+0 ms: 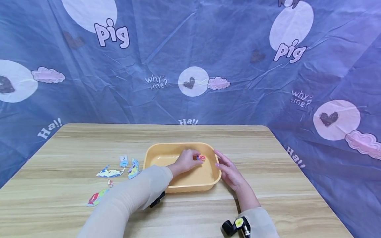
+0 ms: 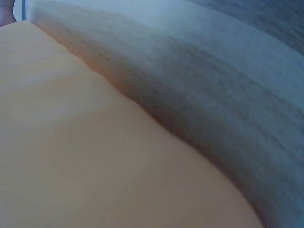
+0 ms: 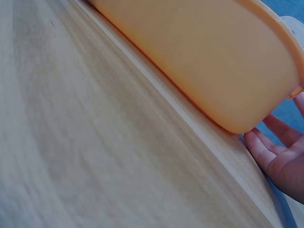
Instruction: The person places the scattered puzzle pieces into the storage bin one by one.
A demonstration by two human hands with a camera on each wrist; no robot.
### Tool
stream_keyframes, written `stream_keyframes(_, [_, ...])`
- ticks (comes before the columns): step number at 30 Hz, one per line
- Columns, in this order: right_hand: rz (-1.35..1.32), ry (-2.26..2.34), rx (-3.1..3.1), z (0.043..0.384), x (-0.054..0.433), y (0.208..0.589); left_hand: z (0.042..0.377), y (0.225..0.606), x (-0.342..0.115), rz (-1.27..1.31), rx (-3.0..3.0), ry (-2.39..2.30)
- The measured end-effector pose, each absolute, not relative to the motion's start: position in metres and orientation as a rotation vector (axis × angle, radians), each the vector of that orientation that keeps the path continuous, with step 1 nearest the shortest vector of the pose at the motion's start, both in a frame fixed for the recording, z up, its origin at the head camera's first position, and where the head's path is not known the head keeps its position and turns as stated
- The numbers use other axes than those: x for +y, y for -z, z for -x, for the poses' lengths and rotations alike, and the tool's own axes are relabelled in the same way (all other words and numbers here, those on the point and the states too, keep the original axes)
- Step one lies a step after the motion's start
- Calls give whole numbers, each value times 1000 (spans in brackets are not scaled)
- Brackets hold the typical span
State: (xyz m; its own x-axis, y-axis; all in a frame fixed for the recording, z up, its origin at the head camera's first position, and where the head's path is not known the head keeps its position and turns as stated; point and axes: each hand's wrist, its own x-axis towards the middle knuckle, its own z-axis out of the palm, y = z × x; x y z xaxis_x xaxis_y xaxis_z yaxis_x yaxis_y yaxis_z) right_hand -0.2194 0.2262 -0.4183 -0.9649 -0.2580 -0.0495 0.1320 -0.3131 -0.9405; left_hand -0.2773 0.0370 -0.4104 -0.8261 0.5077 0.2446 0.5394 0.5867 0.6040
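Observation:
My left hand [image 1: 186,161] reaches into a yellow-orange plastic basin [image 1: 154,146]. Between thumb and fingers it pinches a small red-and-blue piece [image 1: 202,157], partly covered by the fingertips, near the basin's right end. At that end my right hand [image 1: 231,172] rests against the rim, thumb and fingers spread. In the right wrist view, the right hand's fingers [image 3: 282,130] lie relaxed against the outer wall of the basin [image 3: 204,57]. The left wrist view is mostly filled by the basin's side [image 2: 95,156]; the left hand's grip is hidden there.
Left of the basin on the wooden table [image 1: 285,185] lie several flat colourful cutouts: a blue-and-white one [image 1: 123,161], a long pale one [image 1: 110,172], a multicoloured one [image 1: 133,169], a tiny one [image 1: 110,183] and a red-and-green one [image 1: 97,197]. A blue printed cloth [image 1: 166,109] hangs behind.

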Motion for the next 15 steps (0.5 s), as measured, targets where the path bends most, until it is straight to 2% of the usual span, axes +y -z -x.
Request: stream_keyframes(15, [166,2355,1678,219,225,418,276,411,37,964,-2714,1039])
